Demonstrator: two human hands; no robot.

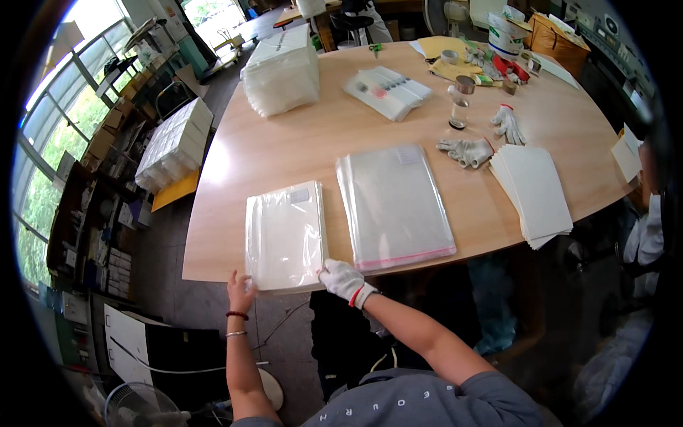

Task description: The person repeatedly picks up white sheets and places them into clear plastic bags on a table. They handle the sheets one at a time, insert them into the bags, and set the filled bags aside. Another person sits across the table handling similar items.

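Note:
A flat stack of white sheets in clear plastic bags (283,235) lies at the table's near edge, with a small pale label near its top right. My bare left hand (240,292) is at its lower left corner, fingers apart and lightly curved against the edge. On my right hand (344,282) is a white work glove with a red-trimmed cuff; its fingers close round the lower right corner. Just right of it rests a larger pile of clear plastic bags (395,206) with a pink strip along the near edge.
White sheets (532,192) lie fanned on the right, below two loose work gloves (466,151). Tape rolls (464,85) stand beyond. Flat printed bags (388,92) lie mid-table; a tall wrapped bundle (281,71) stands far left. A fan (142,407) is on the floor.

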